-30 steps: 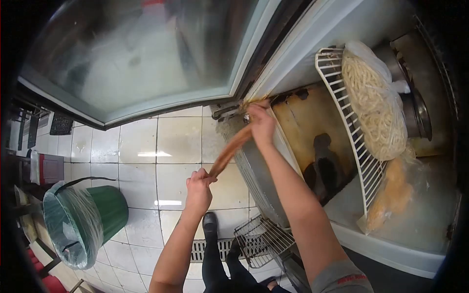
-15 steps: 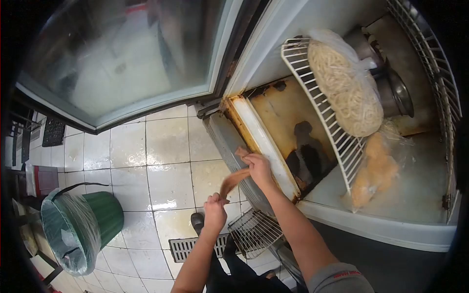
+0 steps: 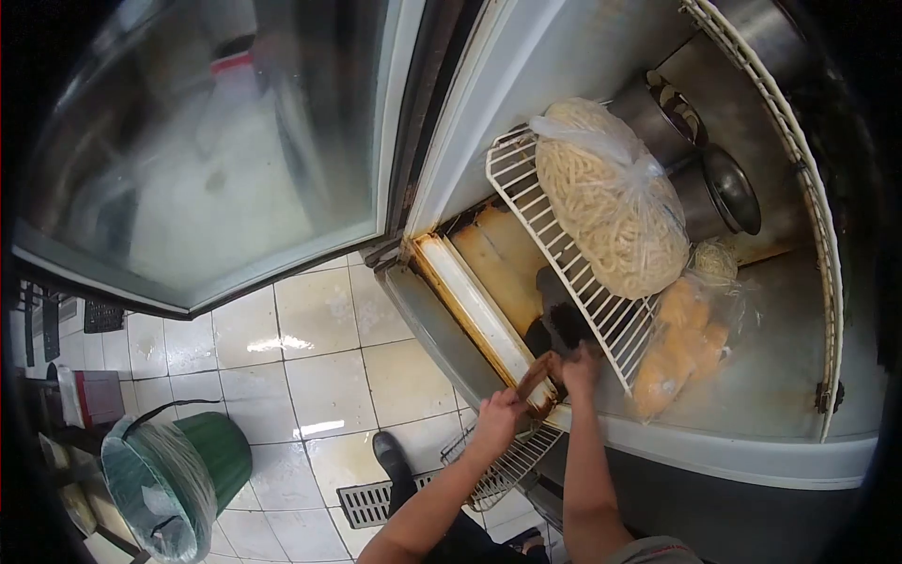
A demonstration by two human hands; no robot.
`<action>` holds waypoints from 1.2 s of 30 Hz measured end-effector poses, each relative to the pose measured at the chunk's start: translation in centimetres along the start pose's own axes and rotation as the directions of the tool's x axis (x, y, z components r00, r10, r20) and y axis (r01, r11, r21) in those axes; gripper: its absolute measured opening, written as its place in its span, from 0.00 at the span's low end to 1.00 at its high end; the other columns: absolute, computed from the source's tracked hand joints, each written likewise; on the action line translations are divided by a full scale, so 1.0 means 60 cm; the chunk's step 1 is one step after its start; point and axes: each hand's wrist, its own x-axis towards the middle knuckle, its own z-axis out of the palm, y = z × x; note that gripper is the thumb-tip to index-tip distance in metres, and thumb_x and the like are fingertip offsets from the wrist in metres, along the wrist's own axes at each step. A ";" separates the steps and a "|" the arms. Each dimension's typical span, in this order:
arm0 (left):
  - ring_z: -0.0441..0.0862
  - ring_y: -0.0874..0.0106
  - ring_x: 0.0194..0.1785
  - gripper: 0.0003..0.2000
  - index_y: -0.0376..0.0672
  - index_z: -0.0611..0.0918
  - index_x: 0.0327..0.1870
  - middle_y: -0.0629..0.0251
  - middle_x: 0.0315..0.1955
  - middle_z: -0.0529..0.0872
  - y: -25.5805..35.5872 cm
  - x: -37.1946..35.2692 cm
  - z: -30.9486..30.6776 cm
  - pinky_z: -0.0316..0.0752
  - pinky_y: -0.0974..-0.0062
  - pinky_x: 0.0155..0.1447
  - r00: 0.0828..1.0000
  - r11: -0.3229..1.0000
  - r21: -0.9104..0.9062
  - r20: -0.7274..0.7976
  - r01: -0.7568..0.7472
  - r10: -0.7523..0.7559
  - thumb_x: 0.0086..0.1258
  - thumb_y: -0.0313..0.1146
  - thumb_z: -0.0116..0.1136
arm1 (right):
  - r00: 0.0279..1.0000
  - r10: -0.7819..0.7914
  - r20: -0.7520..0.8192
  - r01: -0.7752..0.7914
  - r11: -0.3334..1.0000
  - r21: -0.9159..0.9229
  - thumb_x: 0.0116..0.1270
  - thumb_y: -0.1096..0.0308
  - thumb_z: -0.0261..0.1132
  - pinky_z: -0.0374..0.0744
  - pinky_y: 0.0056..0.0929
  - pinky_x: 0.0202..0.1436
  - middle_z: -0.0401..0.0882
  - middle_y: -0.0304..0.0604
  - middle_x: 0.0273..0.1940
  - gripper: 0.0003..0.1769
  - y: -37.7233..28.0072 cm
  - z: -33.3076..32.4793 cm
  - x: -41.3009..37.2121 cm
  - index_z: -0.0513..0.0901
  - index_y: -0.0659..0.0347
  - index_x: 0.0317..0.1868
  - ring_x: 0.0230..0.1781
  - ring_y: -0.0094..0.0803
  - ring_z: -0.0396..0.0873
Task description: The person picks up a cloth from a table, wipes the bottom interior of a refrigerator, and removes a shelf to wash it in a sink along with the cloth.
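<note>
A damp-looking brown cloth (image 3: 536, 380) stretches between my two hands over the rusty front sill (image 3: 479, 305) of an open fridge. My left hand (image 3: 496, 423) is closed round its near end, outside the sill. My right hand (image 3: 580, 370) grips the other end just inside the fridge, close to the corner of the white wire shelf (image 3: 548, 226); its fingertips are partly hidden. Below the shelf, the stained fridge floor (image 3: 493, 252) has rust and dark patches.
On the shelf rests a clear bag of thick noodles (image 3: 611, 207), beside a bag of orange food (image 3: 678, 343). Metal pots (image 3: 728, 188) stand behind. The glass door (image 3: 244, 160) hangs open at left. A lined green bin (image 3: 211, 456), wire rack (image 3: 512, 470) and floor drain (image 3: 366, 503) are below.
Both hands and the cloth have moved right and down, to the sill's near corner. My right hand has gone from the sill's outer side into the fridge. The view has shifted.
</note>
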 end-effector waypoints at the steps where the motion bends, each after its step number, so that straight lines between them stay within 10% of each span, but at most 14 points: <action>1: 0.73 0.62 0.37 0.15 0.46 0.81 0.34 0.63 0.29 0.75 -0.013 -0.004 -0.003 0.69 0.64 0.38 1.000 1.000 0.008 0.003 0.006 -0.006 0.46 0.19 0.47 | 0.999 0.014 0.043 -0.014 1.000 -0.012 0.60 0.64 0.55 0.58 0.36 0.61 0.63 0.58 0.57 0.26 0.028 0.023 0.003 0.63 0.66 0.58 0.60 0.48 0.58; 4: 0.74 0.61 0.39 0.16 0.46 0.80 0.36 0.63 0.32 0.76 -0.073 -0.042 -0.017 0.68 0.63 0.39 0.992 0.992 0.012 -0.010 0.126 -0.126 0.46 0.19 0.47 | 0.972 -0.216 -0.093 0.170 0.919 -0.356 0.57 0.64 0.57 0.53 0.41 0.64 0.52 0.58 0.62 0.34 0.074 0.124 -0.029 0.56 0.65 0.62 0.64 0.54 0.47; 7: 0.75 0.61 0.39 0.14 0.45 0.80 0.35 0.61 0.32 0.77 -0.122 -0.130 -0.079 0.69 0.64 0.40 0.944 0.939 0.103 -0.005 0.328 -0.329 0.46 0.21 0.49 | 0.886 -0.461 -0.057 0.435 0.867 -0.241 0.56 0.65 0.59 0.54 0.46 0.62 0.48 0.56 0.63 0.35 0.006 0.133 -0.061 0.55 0.65 0.62 0.63 0.56 0.49; 15: 0.69 0.63 0.49 0.13 0.50 0.81 0.37 0.65 0.37 0.74 -0.222 -0.507 -0.186 0.60 0.58 0.50 0.536 0.538 0.326 0.105 0.777 -0.838 0.51 0.25 0.49 | 0.839 -0.542 -0.041 0.486 0.783 -0.388 0.54 0.74 0.57 0.58 0.42 0.59 0.51 0.54 0.63 0.32 -0.173 0.228 0.000 0.58 0.65 0.60 0.59 0.51 0.56; 22: 0.72 0.60 0.47 0.13 0.51 0.80 0.39 0.58 0.41 0.76 -0.192 -0.623 -0.213 0.68 0.59 0.50 0.385 0.421 0.468 0.174 0.777 -0.906 0.54 0.26 0.48 | 0.746 -0.634 -0.203 0.572 0.766 -0.294 0.56 0.77 0.48 0.51 0.48 0.63 0.45 0.56 0.65 0.28 -0.363 0.322 0.041 0.58 0.70 0.60 0.65 0.51 0.48; 32: 0.72 0.60 0.45 0.14 0.51 0.80 0.39 0.60 0.39 0.76 -0.159 -0.584 -0.160 0.66 0.59 0.47 0.484 0.503 0.413 0.158 0.759 -0.861 0.54 0.24 0.47 | 0.576 -0.815 -0.063 0.790 0.575 -0.212 0.59 0.70 0.49 0.56 0.41 0.63 0.56 0.51 0.61 0.22 -0.290 0.305 0.000 0.66 0.67 0.55 0.63 0.43 0.53; 36: 0.72 0.63 0.46 0.13 0.52 0.81 0.34 0.63 0.36 0.76 -0.149 -0.585 -0.156 0.64 0.59 0.46 0.503 0.498 0.391 0.097 0.774 -0.859 0.51 0.23 0.49 | 0.700 -0.712 0.052 0.709 0.685 -0.167 0.60 0.69 0.50 0.63 0.39 0.58 0.61 0.52 0.58 0.21 -0.136 0.223 -0.057 0.68 0.66 0.54 0.59 0.46 0.60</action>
